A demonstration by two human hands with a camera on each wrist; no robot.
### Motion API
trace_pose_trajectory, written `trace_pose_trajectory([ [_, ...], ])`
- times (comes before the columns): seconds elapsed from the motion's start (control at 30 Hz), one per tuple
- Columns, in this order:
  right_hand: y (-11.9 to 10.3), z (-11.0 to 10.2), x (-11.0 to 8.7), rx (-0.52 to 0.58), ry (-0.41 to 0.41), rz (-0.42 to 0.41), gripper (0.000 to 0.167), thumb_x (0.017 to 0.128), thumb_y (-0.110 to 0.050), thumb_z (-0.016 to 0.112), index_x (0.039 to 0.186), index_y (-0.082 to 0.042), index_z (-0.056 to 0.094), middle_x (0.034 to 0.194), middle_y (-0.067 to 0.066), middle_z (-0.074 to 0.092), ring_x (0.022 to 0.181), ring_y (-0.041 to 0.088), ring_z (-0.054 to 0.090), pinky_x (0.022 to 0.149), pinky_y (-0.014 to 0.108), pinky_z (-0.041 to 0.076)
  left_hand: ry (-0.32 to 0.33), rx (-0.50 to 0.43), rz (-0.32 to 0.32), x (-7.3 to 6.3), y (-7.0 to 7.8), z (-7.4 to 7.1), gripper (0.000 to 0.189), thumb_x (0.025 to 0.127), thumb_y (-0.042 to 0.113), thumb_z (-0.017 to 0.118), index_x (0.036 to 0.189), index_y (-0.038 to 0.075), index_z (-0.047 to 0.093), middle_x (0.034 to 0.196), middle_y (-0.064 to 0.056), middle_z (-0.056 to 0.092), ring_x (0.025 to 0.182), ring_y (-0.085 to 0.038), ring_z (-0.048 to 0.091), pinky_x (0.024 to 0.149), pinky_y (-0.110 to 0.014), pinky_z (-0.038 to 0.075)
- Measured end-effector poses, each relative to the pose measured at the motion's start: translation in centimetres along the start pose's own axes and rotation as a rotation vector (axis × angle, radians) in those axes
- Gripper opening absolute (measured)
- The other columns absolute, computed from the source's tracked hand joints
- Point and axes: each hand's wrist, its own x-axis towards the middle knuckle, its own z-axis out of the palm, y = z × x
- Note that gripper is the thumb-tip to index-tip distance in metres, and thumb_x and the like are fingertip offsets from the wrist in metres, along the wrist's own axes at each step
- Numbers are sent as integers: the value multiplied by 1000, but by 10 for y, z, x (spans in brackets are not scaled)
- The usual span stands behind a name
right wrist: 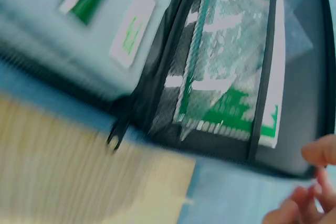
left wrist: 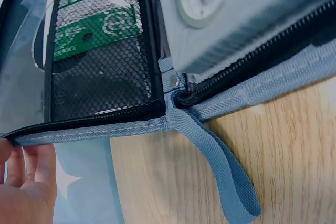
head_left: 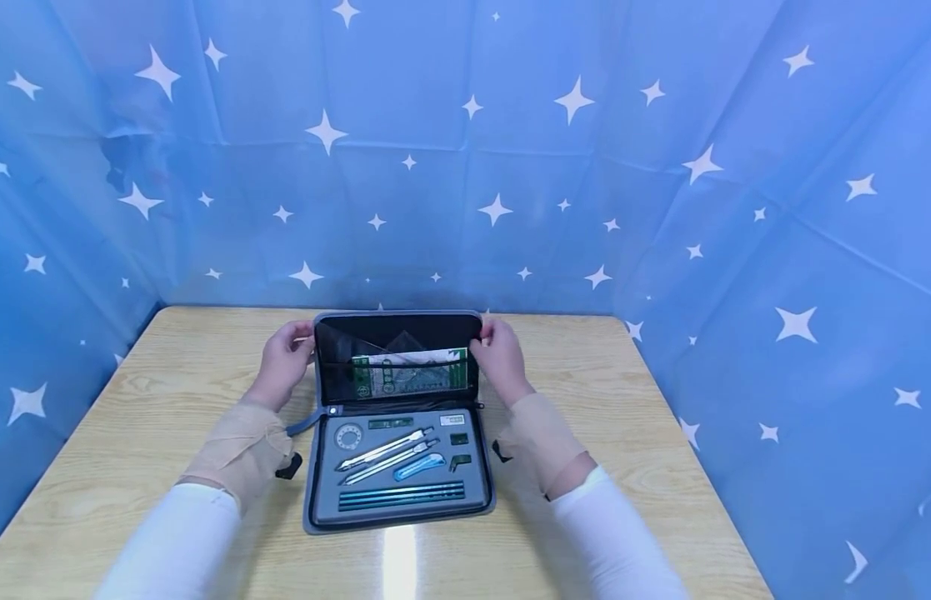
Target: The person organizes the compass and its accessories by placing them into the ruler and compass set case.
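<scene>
A blue-grey zippered case (head_left: pixel 399 523) lies unfolded on the table, its lid (head_left: pixel 435 329) raised at the back. My left hand (head_left: pixel 282 364) grips the lid's left edge near the top corner; in the left wrist view its fingers (left wrist: pixel 31 166) curl at the rim. On the other side my right hand (head_left: pixel 501 358) pinches the lid's upper right corner, thumb (right wrist: pixel 321 151) on the inner face. A mesh pocket (left wrist: pixel 100 51) in the lid holds a green-and-white packet (head_left: pixel 410 372). Pencils (head_left: pixel 401 496), two silver compasses (head_left: pixel 382 450) and a blue utility knife (head_left: pixel 419 467) sit in the grey tray.
The tray also bears a white ring (head_left: pixel 348 436), a white eraser (head_left: pixel 452 420) and small green pieces (head_left: pixel 459 438). A fabric wrist strap (left wrist: pixel 215 156) hangs off the hinge's left end. Beneath is a wood-grain table (head_left: pixel 585 383), backed by a blue star-patterned curtain (head_left: pixel 435 217).
</scene>
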Motion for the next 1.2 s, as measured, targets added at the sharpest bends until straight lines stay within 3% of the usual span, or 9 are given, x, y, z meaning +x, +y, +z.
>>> trace_pose_trajectory([
  [0.2,28,-23,-8,-11,-73,69,19,80,-6,58,90,-6,43,81,5,39,72,22,40,64,31,35,-100,-140,-43,-7,1,-14,26,97,6,48,120,-3,51,101,6,55,91,1,56,81,-17,52],
  [0.4,56,-35,-18,-84,-247,144,18,85,-7,58,101,-3,51,84,6,46,73,19,44,63,29,38,-230,-254,-94,-17,4,-31,21,97,7,41,102,13,60,96,9,58,90,-2,59,81,-22,53],
  [0.5,68,-37,-24,-105,-326,163,17,86,-7,58,102,-3,55,85,7,51,74,19,48,63,29,40,-282,-173,-114,-22,10,-37,24,97,10,36,104,11,59,100,7,54,91,-2,57,84,-25,53],
  [0.63,81,-36,-31,-126,-398,179,14,89,-10,59,102,-4,59,92,9,56,80,20,51,68,30,43,-362,-12,-112,-26,16,-39,32,100,22,37,119,0,52,109,4,53,95,-3,57,94,-37,50],
  [0.83,87,-32,-40,-127,-447,146,12,88,-12,62,98,-5,61,89,8,57,78,19,52,65,29,44,-498,72,-109,-30,16,-48,50,99,34,46,125,-8,50,114,-1,57,98,-1,58,98,-45,46],
  [1.03,87,-29,-43,-170,-438,94,10,86,-12,63,93,-6,62,86,7,57,75,18,51,63,29,43,-644,312,-120,-42,12,-46,51,90,34,63,127,0,55,125,-17,57,102,-19,60,86,-38,51],
  [1.13,87,-26,-43,-193,-434,72,9,86,-12,64,93,-6,63,86,6,57,76,18,52,64,29,44,-714,420,-67,-47,0,-36,63,82,34,73,130,-1,52,130,-25,49,104,-31,59,80,-37,52],
  [1.2,85,-22,-43,-202,-448,53,10,85,-11,65,93,-6,64,86,6,58,76,17,53,64,28,45,-720,484,-29,-51,-7,-30,70,76,34,78,130,-2,52,126,-28,46,100,-33,58,79,-37,50],
])
